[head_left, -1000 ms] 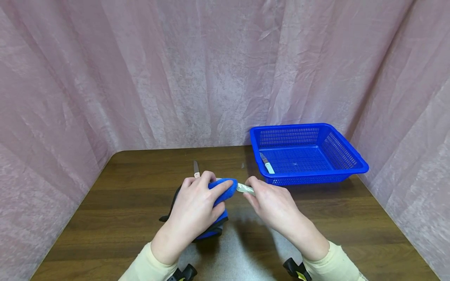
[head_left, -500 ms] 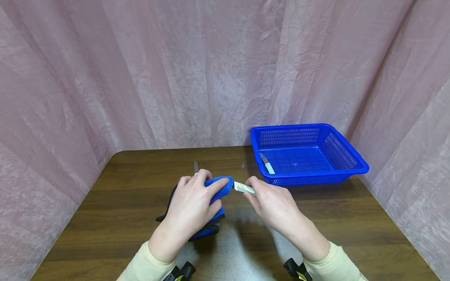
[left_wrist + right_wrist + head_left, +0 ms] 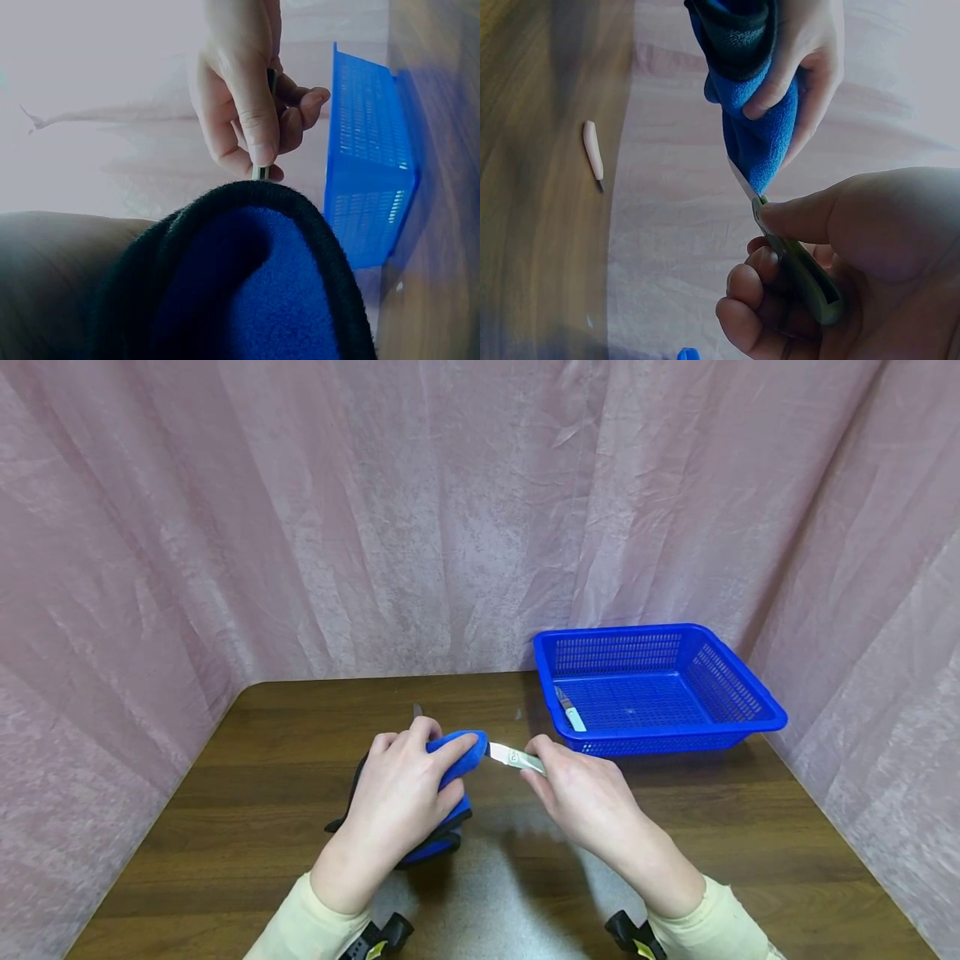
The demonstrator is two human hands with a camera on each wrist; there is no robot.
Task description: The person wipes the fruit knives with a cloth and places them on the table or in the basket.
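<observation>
Leftward — and slightly up the view — the left hand (image 3: pixel 397 785) and the blue cloth (image 3: pixel 761 142) have shifted since the earlier head frames, baring more of the green-handled knife (image 3: pixel 517 758); the right hand (image 3: pixel 588 789) stays nearly where it was. Fingers and thumb of the left hand are pinched on the cloth, which is bunched and wrapped over the knife's blade. It is a plush, fuzzy fabric, bordered by a thick, rounded black edging (image 3: pixel 251 193) that curls into a soft arch close to the left wrist camera. Between cloth and handle, a smooth, glinting strip of blade shows. The right hand is closed around the handle, thumb laid along it; the handle is slender and round-ended, a dark slot running down its edge. This knife is held above the wood-grained table (image 3: pixel 262 760), between the two hands.

On the table lies a pale pinkish handle (image 3: pixel 593 150), smooth and gently curved. At the right stands a blue plastic basket (image 3: pixel 645 702), its walls finely perforated — a white-handled knife (image 3: pixel 572 714) rests inside, against the left wall. Creased pink curtain (image 3: pixel 450 527) hangs behind.
</observation>
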